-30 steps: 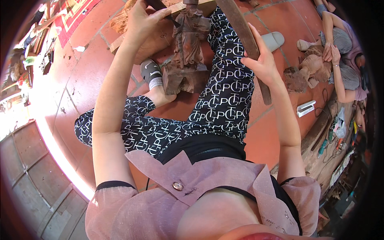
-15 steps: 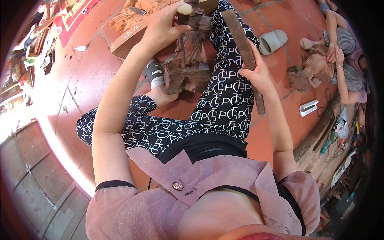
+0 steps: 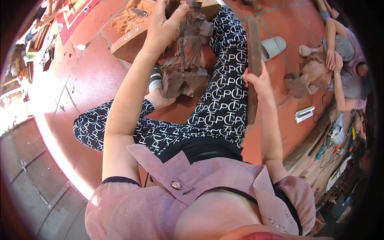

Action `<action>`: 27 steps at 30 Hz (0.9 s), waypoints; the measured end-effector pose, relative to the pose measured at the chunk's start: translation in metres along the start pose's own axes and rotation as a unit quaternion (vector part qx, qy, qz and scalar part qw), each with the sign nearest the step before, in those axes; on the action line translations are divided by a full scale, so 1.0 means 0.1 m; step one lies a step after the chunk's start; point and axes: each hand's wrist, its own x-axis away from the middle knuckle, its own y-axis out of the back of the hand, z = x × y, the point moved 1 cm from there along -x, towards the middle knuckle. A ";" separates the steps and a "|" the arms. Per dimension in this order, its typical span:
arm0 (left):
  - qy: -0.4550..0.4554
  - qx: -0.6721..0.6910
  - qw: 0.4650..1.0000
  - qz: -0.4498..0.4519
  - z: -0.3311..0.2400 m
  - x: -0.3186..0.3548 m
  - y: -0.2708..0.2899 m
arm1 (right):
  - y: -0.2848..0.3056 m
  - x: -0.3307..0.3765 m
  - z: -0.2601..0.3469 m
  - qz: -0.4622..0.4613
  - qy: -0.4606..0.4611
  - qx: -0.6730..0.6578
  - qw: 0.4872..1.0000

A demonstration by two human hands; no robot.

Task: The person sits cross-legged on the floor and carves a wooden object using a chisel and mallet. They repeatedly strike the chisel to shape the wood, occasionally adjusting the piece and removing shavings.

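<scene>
A dark brown carved wooden figure (image 3: pixel 191 50) stands on its block-like base between my legs. At its upper part is my left hand (image 3: pixel 166 28), fingers curled round something dark at the top edge of the view. What that is, the hand and the picture's edge mostly hide. My right hand (image 3: pixel 259 82) grips a long, flat wooden bar (image 3: pixel 253 52) near its middle. The bar is held roughly upright beside my right thigh, apart from the figure.
Behind the figure lie a thick wooden board (image 3: pixel 130 45) and an orange-brown carving (image 3: pixel 130 20). A grey slipper (image 3: pixel 273 48) sits right of the bar. Farther right, another person's hands (image 3: pixel 333 62) rest on a carved piece (image 3: pixel 312 74). A white object (image 3: pixel 305 114) lies near a log.
My left hand has shifted slightly up, and the pale rounded knob seen at it before no longer shows. The bar in my right hand has swung from slanting to nearly upright.
</scene>
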 end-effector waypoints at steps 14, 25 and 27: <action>0.173 0.300 0.934 -0.084 0.69 0.54 0.48 | -0.01 0.04 0.05 -0.010 -0.008 0.006 1.000; 0.111 0.323 0.937 -0.068 0.54 0.59 0.53 | -0.03 0.04 0.08 -0.019 -0.013 0.011 1.000; 0.121 0.295 0.946 -0.060 0.54 0.56 0.51 | -0.03 0.06 0.07 -0.020 -0.009 0.015 1.000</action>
